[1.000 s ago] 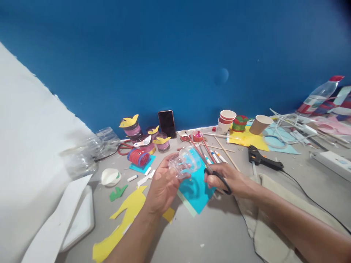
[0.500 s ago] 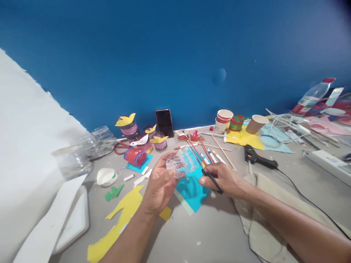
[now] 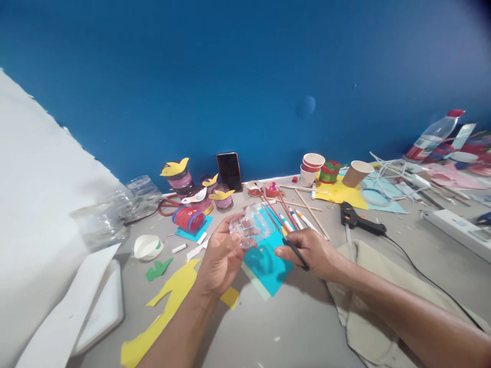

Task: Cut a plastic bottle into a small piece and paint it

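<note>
A clear plastic piece [image 3: 251,225] is held in my left hand [image 3: 222,255], the thumb on its near side. My right hand [image 3: 309,250] is closed around the black handles of scissors [image 3: 295,251], whose blades point up and left beside the plastic. Under and between the hands lies blue paper [image 3: 270,268] over a pale green sheet. White and blue markers [image 3: 305,220] and red sticks lie just beyond my right hand. Yellow cut paper [image 3: 172,296] lies by my left forearm.
A phone [image 3: 229,172] leans on the blue wall beside decorated jars [image 3: 223,200]. Paper cups [image 3: 312,168] stand at the back. A glue gun [image 3: 362,221] and its cord, a beige cloth [image 3: 378,301] and a power strip [image 3: 456,237] are on the right. White boards [image 3: 102,312] lie left.
My left hand has moved slightly left with the clear plastic, which now sits a little farther from my right hand. The scissors stay in my right hand.
</note>
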Demonstrator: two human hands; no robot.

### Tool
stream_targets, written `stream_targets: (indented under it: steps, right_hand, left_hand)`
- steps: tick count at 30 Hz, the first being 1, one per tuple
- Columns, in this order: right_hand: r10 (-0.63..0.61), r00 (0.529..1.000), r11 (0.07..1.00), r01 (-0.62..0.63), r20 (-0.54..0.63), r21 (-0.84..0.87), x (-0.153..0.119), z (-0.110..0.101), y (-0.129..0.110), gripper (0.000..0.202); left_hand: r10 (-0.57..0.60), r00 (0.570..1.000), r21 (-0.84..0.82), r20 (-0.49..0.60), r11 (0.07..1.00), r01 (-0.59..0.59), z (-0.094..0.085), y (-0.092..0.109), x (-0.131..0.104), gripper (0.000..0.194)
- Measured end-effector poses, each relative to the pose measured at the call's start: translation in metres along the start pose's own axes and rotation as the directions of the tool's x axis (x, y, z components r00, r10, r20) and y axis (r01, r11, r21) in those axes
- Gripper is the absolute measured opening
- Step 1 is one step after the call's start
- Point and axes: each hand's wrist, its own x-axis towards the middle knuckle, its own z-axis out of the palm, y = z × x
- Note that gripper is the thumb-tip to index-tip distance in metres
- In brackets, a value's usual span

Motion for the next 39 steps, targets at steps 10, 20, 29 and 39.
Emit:
stream_targets:
  steps: [10, 20, 29, 39]
  right_hand:
    - [0.015, 1.0, 1.0, -0.015, -0.013, -0.004, 0.0, 0.005, -0.001, 0.072]
    - [0.02, 0.998, 1.0, -0.021, -0.06, -0.014, 0.0, 0.004, -0.001, 0.068]
    - [-0.024, 0.997, 0.999, 0.021, -0.069, -0.043, 0.002, 0.013, 0.006, 0.07]
    - [0.048, 0.997, 0.996, -0.052, -0.06, -0.066, 0.0, 0.01, -0.002, 0.064]
  left_hand:
    - [-0.048, 0.996, -0.039, -0.07, 0.998, 0.046, -0.005, 0.002, 0.004, 0.058]
    - [-0.132, 0.99, -0.001, -0.046, 0.991, 0.132, -0.001, 0.0, 0.001, 0.047]
    - [-0.19, 0.975, -0.054, -0.112, 0.981, 0.185, 0.0, 0.006, 0.003, 0.059]
    - [-0.295, 0.95, -0.035, -0.105, 0.956, 0.293, -0.003, 0.005, 0.003, 0.063]
